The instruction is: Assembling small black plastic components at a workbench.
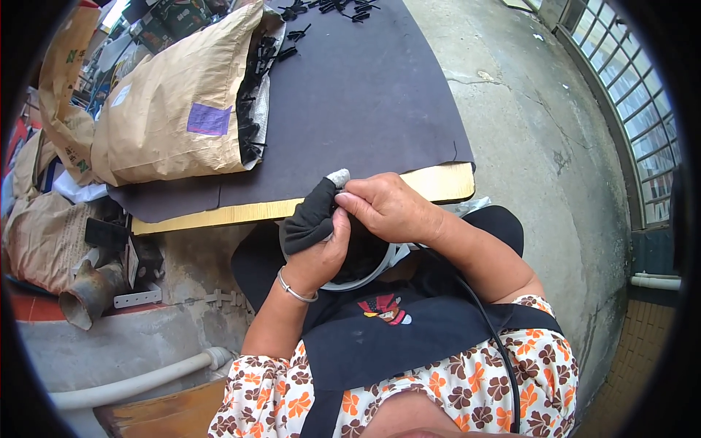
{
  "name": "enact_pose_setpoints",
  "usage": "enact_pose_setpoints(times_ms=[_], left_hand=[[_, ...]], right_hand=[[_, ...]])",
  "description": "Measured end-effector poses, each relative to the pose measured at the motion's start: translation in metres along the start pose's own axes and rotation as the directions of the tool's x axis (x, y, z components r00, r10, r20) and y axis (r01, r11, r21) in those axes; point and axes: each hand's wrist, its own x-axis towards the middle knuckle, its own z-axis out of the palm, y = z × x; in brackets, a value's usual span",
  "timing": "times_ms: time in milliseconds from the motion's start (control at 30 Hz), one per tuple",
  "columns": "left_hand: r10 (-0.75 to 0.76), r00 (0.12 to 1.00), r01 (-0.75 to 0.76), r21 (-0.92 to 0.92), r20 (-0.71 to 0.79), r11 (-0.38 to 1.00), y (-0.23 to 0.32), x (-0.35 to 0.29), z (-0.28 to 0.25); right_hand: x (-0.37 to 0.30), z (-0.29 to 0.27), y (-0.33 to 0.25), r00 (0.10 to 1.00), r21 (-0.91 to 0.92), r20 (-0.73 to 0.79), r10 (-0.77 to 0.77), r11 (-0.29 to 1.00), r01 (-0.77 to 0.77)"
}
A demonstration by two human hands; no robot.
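My left hand [319,230] and my right hand [394,208] meet over the near edge of the table, fingers closed and fingertips pressed together. A small dark thing shows between them, mostly hidden and too small to name. Black cloth [310,215] wraps the fingers of my left hand, with a light grey tip at its far end. Below my hands, a bucket [369,281] with a pale rim sits between my legs; its inside is dark. Loose small black parts [358,11] lie at the far end of the table.
A brown paper sack [171,102] lies on the left of the dark-covered table [365,95], its open mouth full of small black parts [252,109]. More sacks [51,237] and a rusty metal pipe piece [91,292] stand at left. A barred window [628,87] is at right.
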Motion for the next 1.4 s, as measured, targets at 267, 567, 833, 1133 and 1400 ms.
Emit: enact_pose_setpoints(times_ms=[267,567,833,1133,1400], left_hand=[[0.021,1.000,-0.019,0.187,-0.014,0.982,0.009,0.003,0.001],[-0.347,0.933,0.329,-0.621,0.097,0.711,-0.004,0.001,-0.020],[-0.405,0.909,0.379,-0.603,0.101,0.701,0.005,0.008,-0.014],[-0.106,0.985,0.152,-0.411,0.134,0.899,-0.007,0.007,-0.007],[-0.374,0.884,0.460,-0.674,0.282,0.579,-0.003,0.007,-0.011]], right_hand=[[-0.001,0.014,-0.001,0.990,-0.037,-0.141,-0.010,0.999,0.005],[-0.003,-0.015,-0.001,0.995,-0.165,0.077,0.069,0.985,-0.056],[0.001,-0.016,0.006,0.989,-0.002,-0.029,-0.146,0.989,0.146],[0.003,-0.012,0.003,0.995,0.223,0.008,0.103,0.970,-0.102],[0.004,-0.012,0.007,0.996,0.077,0.069,-0.053,0.996,0.047]])
